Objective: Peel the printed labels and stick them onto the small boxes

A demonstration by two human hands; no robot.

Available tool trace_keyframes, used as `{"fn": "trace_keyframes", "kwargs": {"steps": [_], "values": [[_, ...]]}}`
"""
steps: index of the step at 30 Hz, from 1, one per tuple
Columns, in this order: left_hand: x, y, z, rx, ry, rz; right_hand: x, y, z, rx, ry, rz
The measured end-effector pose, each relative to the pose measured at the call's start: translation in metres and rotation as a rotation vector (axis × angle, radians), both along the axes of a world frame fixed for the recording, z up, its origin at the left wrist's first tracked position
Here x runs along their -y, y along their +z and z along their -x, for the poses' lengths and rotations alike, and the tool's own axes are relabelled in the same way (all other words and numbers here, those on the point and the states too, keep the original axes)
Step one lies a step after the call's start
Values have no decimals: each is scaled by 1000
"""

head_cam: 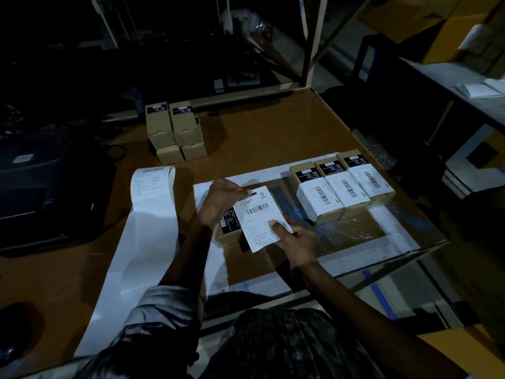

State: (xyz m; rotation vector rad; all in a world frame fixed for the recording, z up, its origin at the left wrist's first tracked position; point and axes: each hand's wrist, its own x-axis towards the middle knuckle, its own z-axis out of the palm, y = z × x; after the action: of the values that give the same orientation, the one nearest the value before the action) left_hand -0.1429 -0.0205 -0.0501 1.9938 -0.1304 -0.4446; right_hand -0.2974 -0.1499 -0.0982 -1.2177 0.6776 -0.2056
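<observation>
Landmark: the small box (228,228) lying flat on the brown surface (273,132), directly in front of the person; all places below are given from it.
Label: a white printed label (259,217) with a barcode and the word CRED is held tilted over the small box, covering its right part; whether it touches the box top cannot be told.
Left hand: the left hand (221,199) is above the box's far-left side and pinches the label's far corner between thumb and fingers.
Right hand: the right hand (296,239) is just right of the box, thumb pressed on the label's near right corner, fingers curled beneath it.
Box face: a black printed panel shows on the uncovered left part of the small box.
Labelled boxes: three boxes (344,184) lie side by side to the far right of the small box, touching one another, each with a white barcode label stuck across it.
Unlabelled boxes: a stack of plain boxes (175,132) stands well beyond the small box, toward the far left.
Label strip: a long white backing strip (147,228) runs down the surface just left of the small box, its far end curling up with a printed label on it.
White sheet: a white-edged sheet (396,236) lies under the small box and the labelled row.
Printer: a dark machine (41,192) sits far left of the box, too dim to make out.
</observation>
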Motion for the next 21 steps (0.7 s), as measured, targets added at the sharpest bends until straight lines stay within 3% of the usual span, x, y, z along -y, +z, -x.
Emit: {"fn": "trace_keyframes", "kwargs": {"steps": [21], "values": [[0,-11,6,67,-18,11,0,1,2,-12,-21,14]]}}
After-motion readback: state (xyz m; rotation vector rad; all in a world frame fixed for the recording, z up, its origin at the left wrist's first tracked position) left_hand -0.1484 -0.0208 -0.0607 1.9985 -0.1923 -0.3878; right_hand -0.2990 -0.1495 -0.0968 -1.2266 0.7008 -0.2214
